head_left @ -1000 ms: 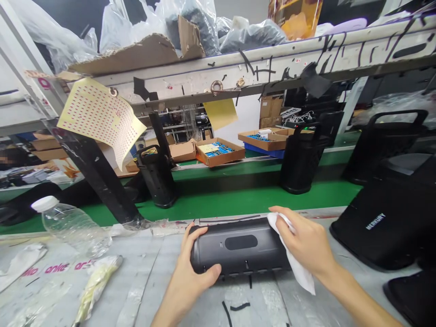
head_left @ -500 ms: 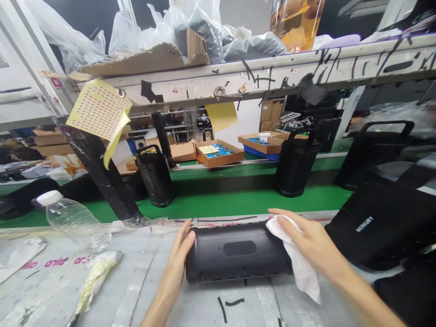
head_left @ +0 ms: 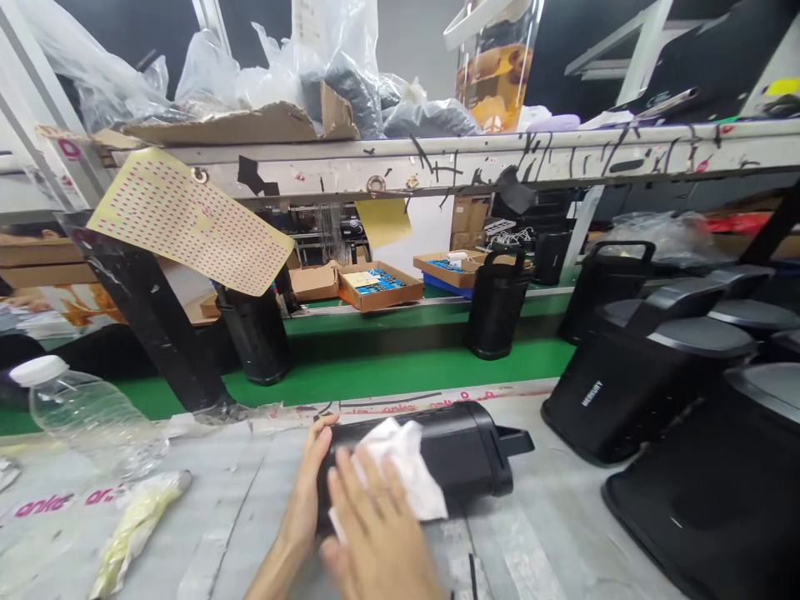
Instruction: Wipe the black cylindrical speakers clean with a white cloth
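Note:
A black portable speaker (head_left: 466,454) lies on its side on the covered bench, its handle pointing right. My left hand (head_left: 307,479) is closed round the speaker's left end, thumb on the near top edge. My right hand (head_left: 381,525) presses a white cloth (head_left: 416,471) against the speaker's upper side, left of its middle. Those fingers are stretched out and somewhat blurred, with cloth showing beneath them and near the thumb. The part of the speaker under the cloth is hidden.
Several black speakers stand at the right, one marked MERKURY (head_left: 625,383). A clear plastic bottle (head_left: 93,417) and a wrapped yellowish tool (head_left: 137,529) lie at the left. Behind runs a green belt (head_left: 375,358) with more speakers; a loaded shelf (head_left: 350,162) crosses above.
My right hand has moved the cloth from the speaker's right end to its left part. The speaker has been turned, so its handle now shows at the right. The view has shifted rightward.

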A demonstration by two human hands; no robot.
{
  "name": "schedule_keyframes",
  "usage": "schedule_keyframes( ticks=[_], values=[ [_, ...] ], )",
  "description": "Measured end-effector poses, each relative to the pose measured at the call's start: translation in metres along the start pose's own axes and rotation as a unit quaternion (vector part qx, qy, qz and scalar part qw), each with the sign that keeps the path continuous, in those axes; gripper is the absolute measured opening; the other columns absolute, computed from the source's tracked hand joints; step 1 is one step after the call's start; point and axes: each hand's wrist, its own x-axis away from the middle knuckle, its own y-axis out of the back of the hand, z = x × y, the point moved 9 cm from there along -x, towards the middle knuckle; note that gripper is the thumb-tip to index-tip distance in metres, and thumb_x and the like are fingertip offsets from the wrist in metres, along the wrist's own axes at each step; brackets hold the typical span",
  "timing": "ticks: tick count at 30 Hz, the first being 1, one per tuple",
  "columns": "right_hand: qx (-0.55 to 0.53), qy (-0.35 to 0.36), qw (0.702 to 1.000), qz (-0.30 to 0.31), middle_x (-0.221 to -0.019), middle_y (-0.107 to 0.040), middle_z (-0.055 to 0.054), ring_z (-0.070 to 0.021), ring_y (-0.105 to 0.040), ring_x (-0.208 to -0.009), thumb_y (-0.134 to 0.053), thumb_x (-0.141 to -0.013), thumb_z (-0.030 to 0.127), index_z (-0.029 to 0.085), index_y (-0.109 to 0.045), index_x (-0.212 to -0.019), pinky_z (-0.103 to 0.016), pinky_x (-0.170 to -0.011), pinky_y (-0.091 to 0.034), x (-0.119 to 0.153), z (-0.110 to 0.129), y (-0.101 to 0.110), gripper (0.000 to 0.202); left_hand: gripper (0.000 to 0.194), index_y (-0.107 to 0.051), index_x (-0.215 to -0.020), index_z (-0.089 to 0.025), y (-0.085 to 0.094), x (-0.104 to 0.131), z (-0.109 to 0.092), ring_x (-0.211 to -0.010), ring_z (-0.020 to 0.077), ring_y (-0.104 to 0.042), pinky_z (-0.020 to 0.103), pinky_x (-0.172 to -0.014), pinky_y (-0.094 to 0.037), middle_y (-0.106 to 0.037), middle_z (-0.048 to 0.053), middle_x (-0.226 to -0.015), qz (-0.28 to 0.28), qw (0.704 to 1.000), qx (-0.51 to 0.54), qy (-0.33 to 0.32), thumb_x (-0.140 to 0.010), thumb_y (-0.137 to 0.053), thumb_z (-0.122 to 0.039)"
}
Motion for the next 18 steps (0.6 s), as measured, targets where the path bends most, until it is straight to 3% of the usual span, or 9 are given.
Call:
schedule_keyframes(
  ticks=[2,6,8,9,11,13,15,17,18],
  values=[
    [0.017,0.008,1.000,0.023,-0.145,-0.042,-0.007,-0.0246,-0.044,-0.131,-0.039,-0.097,0.035,0.011,-0.052,-0.135,-0.037,-0.095,-0.051,0.004,0.002,-0.001,0.047,0.057,-0.055,-0.109,-0.022,0.003,0.006,-0.003,-0.135,0.0298,-0.035,0.045,-0.118,-0.017,-0.053,0.007,-0.124,0.007,1.000,-0.005,-0.020,-0.075,-0.057,-0.068],
    [0.082,-0.190,0.978,0.034,-0.152,-0.030,-0.010,-0.0319,-0.036,-0.136,-0.036,-0.099,0.037,0.015,-0.044,-0.142,-0.052,-0.101,-0.041,0.044,-0.095,0.029,0.049,0.050,-0.052,-0.115,-0.025,0.008,0.032,-0.012,-0.139,0.0309,-0.031,0.051,-0.117,-0.013,-0.045,0.009,-0.140,0.072,0.991,-0.080,-0.080,-0.081,-0.056,-0.062],
    [0.087,-0.258,0.961,0.044,-0.146,-0.041,-0.011,-0.0313,-0.042,-0.131,-0.031,-0.101,0.035,0.014,-0.046,-0.140,-0.056,-0.105,-0.033,0.064,-0.132,0.041,0.047,0.059,-0.048,-0.121,-0.028,0.008,0.047,-0.011,-0.141,0.0317,-0.027,0.050,-0.117,-0.015,-0.033,0.008,-0.151,0.121,0.980,-0.119,-0.101,-0.075,-0.063,-0.063],
    [0.087,-0.269,0.958,0.045,-0.141,-0.048,-0.010,-0.0310,-0.046,-0.128,-0.030,-0.101,0.034,0.012,-0.049,-0.137,-0.055,-0.106,-0.031,0.067,-0.137,0.044,0.046,0.071,-0.043,-0.128,-0.029,0.008,0.054,-0.006,-0.141,0.0335,-0.029,0.052,-0.116,-0.019,-0.029,0.009,-0.154,0.141,0.976,-0.133,-0.098,-0.071,-0.068,-0.064],
    [0.088,-0.248,0.964,0.031,-0.129,-0.059,-0.009,-0.0309,-0.050,-0.123,-0.032,-0.100,0.031,0.010,-0.057,-0.128,-0.051,-0.106,-0.032,0.060,-0.116,0.043,0.043,0.099,-0.024,-0.143,-0.031,0.008,0.065,0.004,-0.139,0.0359,-0.032,0.054,-0.114,-0.025,-0.026,0.011,-0.156,0.167,0.965,-0.170,-0.106,-0.064,-0.073,-0.064],
    [0.073,-0.194,0.978,-0.010,-0.123,-0.063,-0.007,-0.0306,-0.052,-0.119,-0.036,-0.098,0.026,0.011,-0.065,-0.117,-0.045,-0.102,-0.035,0.042,-0.064,0.036,0.037,0.116,-0.007,-0.149,-0.029,0.011,0.072,0.013,-0.139,0.0364,-0.032,0.054,-0.115,-0.025,-0.025,0.013,-0.156,0.171,0.956,-0.201,-0.130,-0.061,-0.074,-0.065],
    [0.002,-0.142,0.987,-0.078,-0.125,-0.063,-0.003,-0.0256,-0.054,-0.117,-0.036,-0.096,0.022,0.015,-0.067,-0.113,-0.040,-0.105,-0.033,0.023,-0.010,0.030,0.036,0.101,-0.011,-0.149,-0.025,0.019,0.074,0.025,-0.141,0.0343,-0.029,0.052,-0.117,-0.020,-0.023,0.015,-0.156,0.149,0.954,-0.221,-0.138,-0.072,-0.062,-0.067],
    [-0.035,-0.115,0.975,-0.186,-0.118,-0.067,-0.001,-0.0235,-0.056,-0.114,-0.040,-0.094,0.025,0.019,-0.069,-0.105,-0.040,-0.110,-0.030,0.018,0.018,0.043,0.032,0.078,-0.019,-0.146,-0.022,0.027,0.073,0.037,-0.143,0.0321,-0.026,0.052,-0.118,-0.017,-0.024,0.017,-0.156,0.136,0.952,-0.239,-0.132,-0.086,-0.047,-0.062],
    [-0.035,-0.083,0.984,-0.151,-0.121,-0.065,0.000,-0.0222,-0.055,-0.114,-0.040,-0.096,0.033,0.019,-0.069,-0.108,-0.037,-0.112,-0.027,0.016,0.022,0.040,0.034,0.072,-0.022,-0.145,-0.021,0.028,0.074,0.040,-0.143,0.0316,-0.025,0.053,-0.118,-0.016,-0.025,0.018,-0.155,0.139,0.949,-0.248,-0.137,-0.088,-0.045,-0.058]
  ],
)
